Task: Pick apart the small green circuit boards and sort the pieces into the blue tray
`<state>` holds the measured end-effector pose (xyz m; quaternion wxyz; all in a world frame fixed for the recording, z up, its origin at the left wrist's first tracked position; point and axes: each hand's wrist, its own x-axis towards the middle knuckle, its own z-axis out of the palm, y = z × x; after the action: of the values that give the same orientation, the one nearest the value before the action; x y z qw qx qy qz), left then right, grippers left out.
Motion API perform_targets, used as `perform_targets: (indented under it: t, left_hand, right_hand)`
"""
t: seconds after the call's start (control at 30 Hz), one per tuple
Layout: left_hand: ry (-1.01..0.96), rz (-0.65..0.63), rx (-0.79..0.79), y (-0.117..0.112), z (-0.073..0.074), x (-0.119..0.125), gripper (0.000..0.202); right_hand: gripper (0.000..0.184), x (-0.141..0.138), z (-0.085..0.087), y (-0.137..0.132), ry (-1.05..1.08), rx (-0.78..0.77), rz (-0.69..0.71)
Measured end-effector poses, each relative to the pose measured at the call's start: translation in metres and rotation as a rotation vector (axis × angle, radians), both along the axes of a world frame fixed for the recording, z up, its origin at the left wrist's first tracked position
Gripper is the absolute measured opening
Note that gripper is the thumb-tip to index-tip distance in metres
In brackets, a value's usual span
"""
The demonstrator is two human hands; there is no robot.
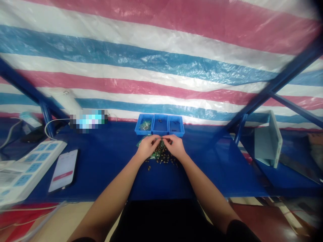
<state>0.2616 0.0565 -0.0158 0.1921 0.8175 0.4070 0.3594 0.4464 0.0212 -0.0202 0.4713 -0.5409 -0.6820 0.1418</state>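
My left hand (147, 146) and my right hand (176, 146) meet fingertip to fingertip over a pile of small brass-coloured screw-like parts (165, 157). Both are closed in a pinch. Something small and dark shows between the fingertips, too small to name. Under and beside my left hand lies green-tinted clear plastic (156, 154), partly hidden. Just beyond my hands stand three joined blue bins: the left bin (137, 129) holds a plastic bag with small parts, the middle bin (160, 129) a few small dark pieces, the right bin (179, 129) a small dark piece.
On the left of the blue table (106, 161) lie a phone (64, 170) and a white power strip (35, 164) with cables. Blue metal posts (239, 129) rise at both sides. A grey-white panel-like stand (268, 141) is at the right. Striped plastic sheeting (156, 64) hangs behind.
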Motion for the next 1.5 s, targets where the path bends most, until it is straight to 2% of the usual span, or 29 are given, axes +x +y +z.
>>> perform_targets:
  t: [0.47,0.8,1.13,1.5]
  left_hand:
    - [0.012,0.01,0.013,0.0002,-0.0008,0.001,0.025]
    - [0.02,-0.007,0.012,-0.0036,0.007,0.0013,0.026]
    - [0.005,0.003,0.018,0.0003,-0.0005,0.0012,0.025]
    - [0.024,0.018,-0.003,0.0015,-0.0012,0.0003,0.026]
  right_hand:
    - [0.022,0.0002,-0.0023,0.0007,0.019,-0.002,-0.001]
    - [0.022,-0.0003,-0.0014,-0.0001,0.027,0.002,0.018]
    - [0.022,0.0007,0.0002,-0.0004,0.009,-0.009,0.019]
    - [0.022,-0.0006,0.0011,-0.0009,0.023,-0.024,0.017]
